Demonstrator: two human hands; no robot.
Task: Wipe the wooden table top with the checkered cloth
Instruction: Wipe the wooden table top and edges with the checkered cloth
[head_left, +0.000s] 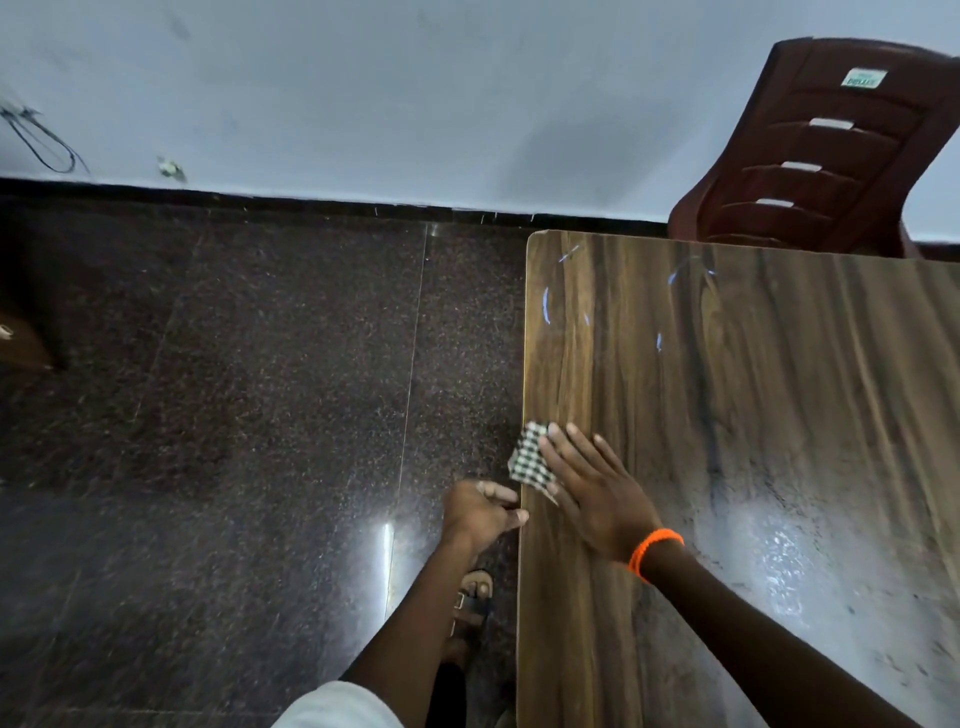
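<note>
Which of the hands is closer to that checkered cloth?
The right hand. It lies flat on the checkered cloth, pressing it onto the table top at the left edge. The left hand is curled at the table's edge just below the cloth.

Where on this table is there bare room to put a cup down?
Most of the wooden table top is bare: the whole stretch from the right hand back toward the chair. Only the left edge is crowded, with the checkered cloth and left hand.
</note>
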